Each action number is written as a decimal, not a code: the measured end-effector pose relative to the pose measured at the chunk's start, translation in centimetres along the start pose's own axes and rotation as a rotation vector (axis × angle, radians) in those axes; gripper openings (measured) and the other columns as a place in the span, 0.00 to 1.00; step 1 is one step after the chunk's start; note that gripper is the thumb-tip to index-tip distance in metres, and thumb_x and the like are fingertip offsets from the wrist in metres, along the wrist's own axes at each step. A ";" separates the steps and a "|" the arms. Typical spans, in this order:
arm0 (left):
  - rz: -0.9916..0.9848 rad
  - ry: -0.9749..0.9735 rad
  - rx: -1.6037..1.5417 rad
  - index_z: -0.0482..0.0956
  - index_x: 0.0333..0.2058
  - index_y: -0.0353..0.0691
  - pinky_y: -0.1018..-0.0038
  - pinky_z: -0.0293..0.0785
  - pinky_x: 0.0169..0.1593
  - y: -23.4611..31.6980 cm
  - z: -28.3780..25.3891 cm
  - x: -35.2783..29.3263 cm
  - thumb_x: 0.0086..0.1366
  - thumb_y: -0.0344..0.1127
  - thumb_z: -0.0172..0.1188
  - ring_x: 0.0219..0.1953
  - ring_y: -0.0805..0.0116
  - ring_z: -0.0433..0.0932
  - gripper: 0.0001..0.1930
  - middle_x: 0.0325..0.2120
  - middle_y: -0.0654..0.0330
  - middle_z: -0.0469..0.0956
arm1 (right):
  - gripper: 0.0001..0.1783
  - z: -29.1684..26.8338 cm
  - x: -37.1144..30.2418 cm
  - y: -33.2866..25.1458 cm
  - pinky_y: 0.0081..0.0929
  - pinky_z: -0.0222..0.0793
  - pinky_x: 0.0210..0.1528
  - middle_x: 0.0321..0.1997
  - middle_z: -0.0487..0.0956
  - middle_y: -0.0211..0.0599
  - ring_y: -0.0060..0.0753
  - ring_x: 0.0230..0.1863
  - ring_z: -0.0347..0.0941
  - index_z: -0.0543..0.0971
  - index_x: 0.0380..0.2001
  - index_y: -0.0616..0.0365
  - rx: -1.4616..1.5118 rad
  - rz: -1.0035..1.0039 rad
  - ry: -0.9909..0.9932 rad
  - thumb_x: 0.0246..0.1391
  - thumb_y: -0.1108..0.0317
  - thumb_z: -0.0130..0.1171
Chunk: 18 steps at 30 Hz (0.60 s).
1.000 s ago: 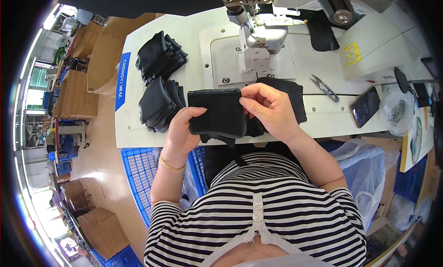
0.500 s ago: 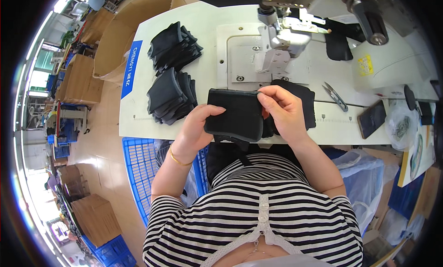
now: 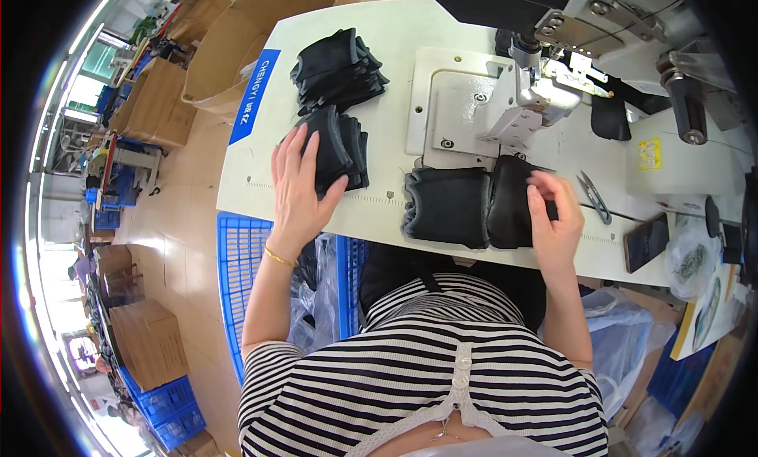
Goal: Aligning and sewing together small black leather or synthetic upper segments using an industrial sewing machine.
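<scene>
My left hand [image 3: 300,190], fingers stretched and spread, lies against the nearer stack of black fabric pieces [image 3: 333,149], its thumb along the front edge. My right hand [image 3: 557,224] has its fingers bent and thumb close to them at the right edge of a smooth black fabric piece [image 3: 509,204]; the exact hold is partly hidden. Left of that piece lies a small pile of black fabric pieces [image 3: 447,208] with grey edges, flat near the table's front edge. Another stack of black fabric pieces [image 3: 335,69] sits farther back.
The sewing machine head [image 3: 537,98] stands over its plate behind the pile. Thread snips [image 3: 595,198] and a phone [image 3: 646,242] lie to the right, beside a clear plastic bag [image 3: 692,261]. A blue basket [image 3: 245,260] stands below the table's left front edge.
The black fabric piece held between both hands has left them. My left hand has moved left to the nearer stack, and my right hand has shifted right and slightly down.
</scene>
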<state>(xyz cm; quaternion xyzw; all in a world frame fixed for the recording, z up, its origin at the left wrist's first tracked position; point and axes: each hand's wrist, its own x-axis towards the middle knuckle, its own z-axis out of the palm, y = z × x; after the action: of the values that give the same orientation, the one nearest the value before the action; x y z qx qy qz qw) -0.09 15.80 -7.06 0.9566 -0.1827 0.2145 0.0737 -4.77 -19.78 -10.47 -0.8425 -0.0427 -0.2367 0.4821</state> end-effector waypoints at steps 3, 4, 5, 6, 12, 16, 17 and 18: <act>0.072 0.117 -0.084 0.72 0.54 0.32 0.56 0.60 0.63 2.1 0.2 -0.5 0.52 0.38 0.69 0.58 0.48 0.67 0.31 0.57 0.48 0.69 | 0.24 -1.8 -0.7 1.0 0.35 0.66 0.48 0.37 0.74 0.40 0.42 0.42 0.71 0.76 0.47 0.63 -0.506 -0.073 0.050 0.47 0.65 0.69; 0.088 0.059 -0.262 0.74 0.53 0.32 0.57 0.63 0.62 3.1 1.2 -1.0 0.52 0.34 0.69 0.58 0.50 0.68 0.28 0.57 0.48 0.70 | 0.24 -2.0 -0.8 1.4 0.35 0.66 0.48 0.37 0.74 0.40 0.42 0.42 0.71 0.76 0.47 0.63 -0.522 -0.063 0.050 0.47 0.65 0.69; 0.104 -0.002 -0.441 0.75 0.51 0.33 0.59 0.65 0.60 4.3 2.0 -1.2 0.52 0.29 0.68 0.58 0.51 0.70 0.26 0.56 0.49 0.71 | 0.26 -2.1 -0.9 1.8 0.36 0.65 0.48 0.37 0.73 0.40 0.42 0.42 0.70 0.75 0.48 0.62 -0.495 -0.008 -0.015 0.46 0.63 0.70; 0.147 -0.015 -0.511 0.77 0.48 0.32 0.60 0.68 0.57 6.4 2.5 -0.2 0.52 0.30 0.69 0.54 0.51 0.72 0.23 0.53 0.50 0.73 | 0.28 -2.2 -0.8 1.8 0.37 0.63 0.48 0.37 0.73 0.40 0.43 0.42 0.69 0.74 0.48 0.62 -0.472 0.050 -0.071 0.45 0.62 0.71; 0.177 -0.035 -0.573 0.79 0.43 0.32 0.62 0.72 0.47 12.9 6.4 2.9 0.53 0.30 0.69 0.41 0.52 0.75 0.18 0.39 0.54 0.76 | 0.23 -1.5 -1.1 1.9 0.36 0.63 0.45 0.40 0.74 0.39 0.41 0.42 0.69 0.76 0.43 0.61 -0.479 -0.019 0.010 0.45 0.64 0.70; 0.237 0.043 -0.531 0.80 0.40 0.33 0.64 0.73 0.44 13.1 7.4 2.1 0.53 0.28 0.68 0.39 0.53 0.75 0.14 0.37 0.56 0.77 | 0.16 -0.9 -2.2 2.6 0.36 0.63 0.45 0.42 0.76 0.37 0.40 0.43 0.71 0.77 0.40 0.60 -0.504 -0.209 0.146 0.47 0.71 0.68; 0.238 0.040 -0.533 0.80 0.40 0.33 0.64 0.73 0.44 13.1 7.6 2.1 0.53 0.28 0.68 0.39 0.53 0.75 0.14 0.37 0.56 0.77 | 0.17 -0.9 -2.2 2.9 0.36 0.64 0.45 0.42 0.76 0.37 0.41 0.43 0.72 0.77 0.41 0.60 -0.479 -0.243 0.171 0.46 0.73 0.68; 0.262 0.104 -0.558 0.81 0.38 0.33 0.67 0.73 0.42 13.0 7.6 2.2 0.53 0.26 0.68 0.37 0.56 0.76 0.12 0.36 0.57 0.78 | 0.13 -1.1 -1.9 3.2 0.32 0.68 0.43 0.39 0.78 0.37 0.35 0.39 0.74 0.77 0.40 0.62 -0.404 -0.243 0.175 0.50 0.75 0.66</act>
<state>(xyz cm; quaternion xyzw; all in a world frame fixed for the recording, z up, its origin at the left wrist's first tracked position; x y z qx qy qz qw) -0.30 1.44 -12.15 0.8555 -0.3525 0.2122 0.3144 -5.86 -22.14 -13.36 -0.8867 -0.0537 -0.3687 0.2736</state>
